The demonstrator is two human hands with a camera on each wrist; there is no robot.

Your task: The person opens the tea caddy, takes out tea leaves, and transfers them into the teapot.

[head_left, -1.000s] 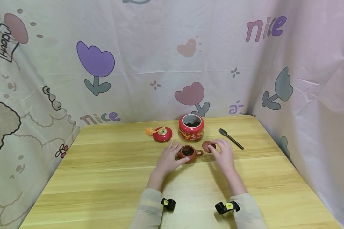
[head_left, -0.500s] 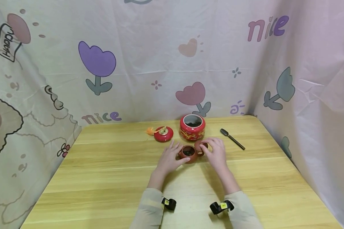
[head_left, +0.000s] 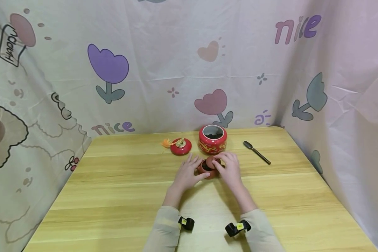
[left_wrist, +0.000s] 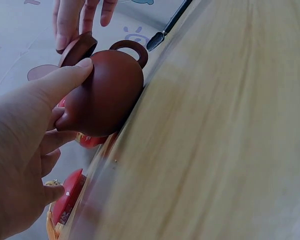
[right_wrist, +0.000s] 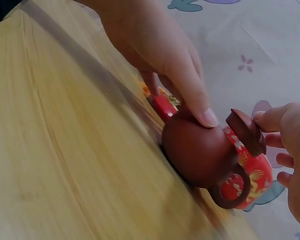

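Note:
A small brown clay teapot [right_wrist: 197, 150] stands on the table, with dark leaves inside as seen from the head view. My left hand [head_left: 187, 173] holds it around the spout side, thumb near the rim and fingers behind. Between the thumb and fingers of my right hand [head_left: 230, 169] is the teapot lid [right_wrist: 246, 132], pinched at its top. The lid is tilted above the teapot's mouth and covers part of the opening in the head view. In the left wrist view, the teapot handle [left_wrist: 135, 49] points away from my left hand.
Just behind the teapot is an open red jar [head_left: 212, 144] with dark contents. To its left lies a red jar lid [head_left: 181, 148] with an orange tassel [head_left: 167, 142]. A dark scoop [head_left: 257, 153] lies at the right. Printed cloth [head_left: 157, 105] hangs behind the table.
My right hand has carried the teapot lid leftward, from beside the handle to over the teapot's mouth. My left hand has stayed on the teapot.

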